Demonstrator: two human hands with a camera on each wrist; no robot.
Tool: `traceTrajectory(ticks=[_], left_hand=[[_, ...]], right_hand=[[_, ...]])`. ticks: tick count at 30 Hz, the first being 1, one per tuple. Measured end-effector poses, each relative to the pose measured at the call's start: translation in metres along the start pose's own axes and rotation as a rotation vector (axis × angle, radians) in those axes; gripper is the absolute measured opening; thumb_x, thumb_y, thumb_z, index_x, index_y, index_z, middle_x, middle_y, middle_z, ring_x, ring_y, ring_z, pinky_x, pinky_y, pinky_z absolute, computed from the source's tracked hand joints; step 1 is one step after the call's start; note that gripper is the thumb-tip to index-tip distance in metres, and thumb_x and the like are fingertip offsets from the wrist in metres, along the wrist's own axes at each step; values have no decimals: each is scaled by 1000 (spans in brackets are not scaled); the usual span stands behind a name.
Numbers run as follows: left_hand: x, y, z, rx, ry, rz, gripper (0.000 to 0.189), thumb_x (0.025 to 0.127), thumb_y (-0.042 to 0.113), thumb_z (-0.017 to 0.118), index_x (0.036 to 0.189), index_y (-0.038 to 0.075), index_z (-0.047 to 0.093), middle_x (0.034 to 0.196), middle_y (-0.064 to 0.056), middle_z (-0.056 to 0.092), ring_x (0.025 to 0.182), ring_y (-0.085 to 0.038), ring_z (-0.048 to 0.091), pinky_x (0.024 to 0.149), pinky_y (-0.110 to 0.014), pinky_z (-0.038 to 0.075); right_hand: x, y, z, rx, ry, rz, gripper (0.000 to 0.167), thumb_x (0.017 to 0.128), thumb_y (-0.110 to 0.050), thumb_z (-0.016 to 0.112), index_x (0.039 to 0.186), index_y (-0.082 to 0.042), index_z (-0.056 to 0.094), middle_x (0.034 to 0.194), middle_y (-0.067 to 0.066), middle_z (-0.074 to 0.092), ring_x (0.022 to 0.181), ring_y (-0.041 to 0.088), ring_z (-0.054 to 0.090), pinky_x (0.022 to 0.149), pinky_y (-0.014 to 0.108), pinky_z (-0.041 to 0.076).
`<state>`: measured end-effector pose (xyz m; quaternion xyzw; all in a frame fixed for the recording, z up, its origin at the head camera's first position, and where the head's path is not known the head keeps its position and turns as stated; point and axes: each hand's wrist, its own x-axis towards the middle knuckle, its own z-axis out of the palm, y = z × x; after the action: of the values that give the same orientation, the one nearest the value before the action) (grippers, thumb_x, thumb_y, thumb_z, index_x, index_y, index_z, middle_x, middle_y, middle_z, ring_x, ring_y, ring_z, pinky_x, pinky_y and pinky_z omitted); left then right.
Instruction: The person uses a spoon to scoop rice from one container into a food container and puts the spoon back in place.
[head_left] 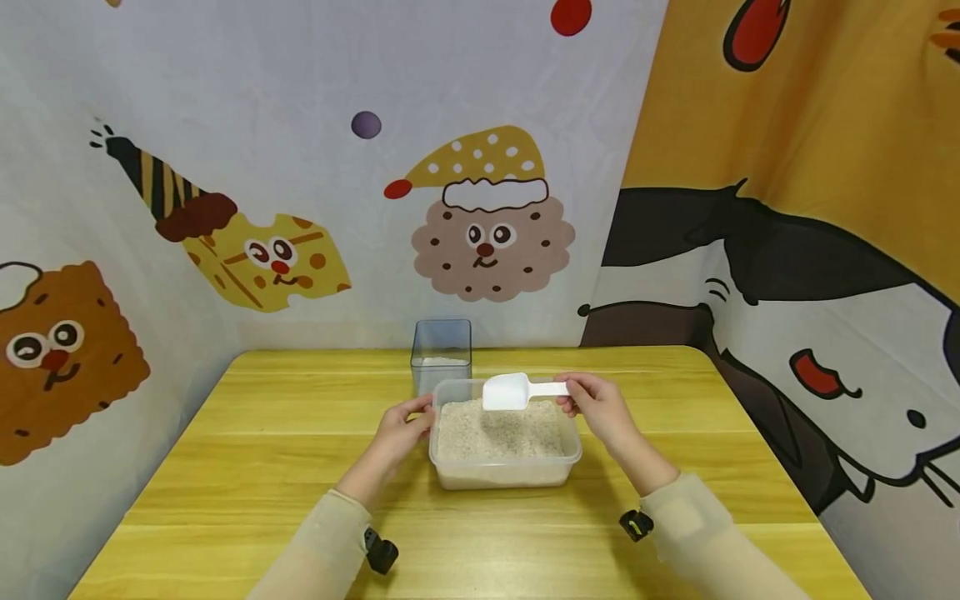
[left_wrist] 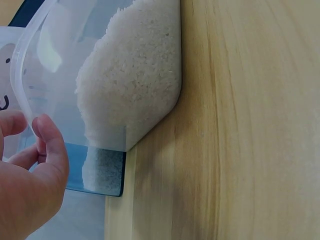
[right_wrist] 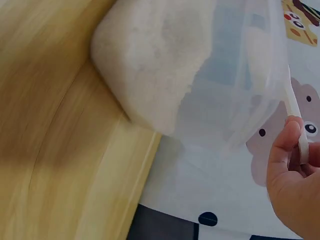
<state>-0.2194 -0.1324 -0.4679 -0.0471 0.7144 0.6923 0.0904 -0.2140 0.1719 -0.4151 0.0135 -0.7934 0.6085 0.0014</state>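
Note:
A clear plastic container [head_left: 491, 477] of white rice [head_left: 498, 433] stands on the table. My right hand [head_left: 602, 408] pinches the handle of a white scoop [head_left: 507, 392], held level over the rice near the container's far side. In the right wrist view, thumb and fingers close around the handle [right_wrist: 293, 100]. My left hand [head_left: 402, 429] is at the container's left end. Its thumb and fingertips pinch the rim [left_wrist: 30, 107] in the left wrist view.
Behind the container stands a taller blue-tinted clear bin [head_left: 442, 342] with white grains inside. The wooden table [head_left: 300, 467] reaches back to a cartoon-printed cloth backdrop [head_left: 322, 167].

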Motion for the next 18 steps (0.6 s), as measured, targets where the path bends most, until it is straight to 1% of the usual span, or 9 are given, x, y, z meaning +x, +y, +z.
traceTrajectory(ticks=[2, 3, 5, 8, 12, 14, 18], left_hand=[[0, 0, 0, 1, 0, 0, 41, 94, 6, 55, 134, -2, 51, 119, -14, 52, 99, -14, 55, 82, -25, 51], [0, 0, 0, 0, 2, -1, 40, 94, 6, 55, 134, -2, 51, 118, -14, 52, 98, -14, 55, 81, -25, 51], [0, 0, 0, 0, 0, 3, 40, 94, 6, 55, 133, -3, 51, 118, -14, 52, 98, -14, 55, 81, -25, 51], [0, 0, 0, -4, 1, 0, 40, 94, 6, 55, 133, -3, 51, 117, -14, 52, 97, -13, 55, 80, -24, 51], [0, -1, 0, -2, 1, 0, 40, 94, 6, 55, 134, -2, 51, 120, -15, 52, 98, -14, 55, 81, -25, 51], [0, -1, 0, -2, 0, 0, 41, 94, 6, 55, 134, -2, 51, 121, -16, 52, 99, -14, 55, 82, -25, 51], [1, -1, 0, -6, -4, -5, 41, 94, 6, 54, 134, -1, 51, 124, -17, 51, 101, -16, 55, 82, -25, 51]], right_hand=[[-1, 1, 2, -78, -6, -65, 25, 99, -7, 47, 111, 8, 63, 81, 18, 66, 65, 10, 58, 60, 24, 53], [-2, 1, 3, -120, -8, -99, 24, 99, -7, 47, 110, 7, 64, 79, 17, 66, 65, 10, 58, 59, 24, 53], [-4, 1, 5, -198, -15, -161, 22, 98, -6, 49, 108, 4, 66, 77, 16, 67, 65, 13, 60, 59, 26, 54], [-7, 1, 8, -316, -25, -258, 20, 97, -5, 51, 106, 0, 68, 74, 9, 66, 67, 15, 62, 59, 25, 53], [-9, 3, 10, -456, -26, -419, 19, 94, -3, 55, 106, -4, 69, 85, 7, 68, 71, 15, 64, 59, 20, 52], [-9, 5, 11, -507, -28, -494, 19, 93, -2, 56, 106, -5, 69, 91, 7, 68, 72, 14, 63, 60, 19, 52], [-7, 8, 12, -590, -40, -616, 20, 91, 0, 58, 106, -7, 70, 91, 4, 67, 73, 11, 61, 60, 18, 51]])
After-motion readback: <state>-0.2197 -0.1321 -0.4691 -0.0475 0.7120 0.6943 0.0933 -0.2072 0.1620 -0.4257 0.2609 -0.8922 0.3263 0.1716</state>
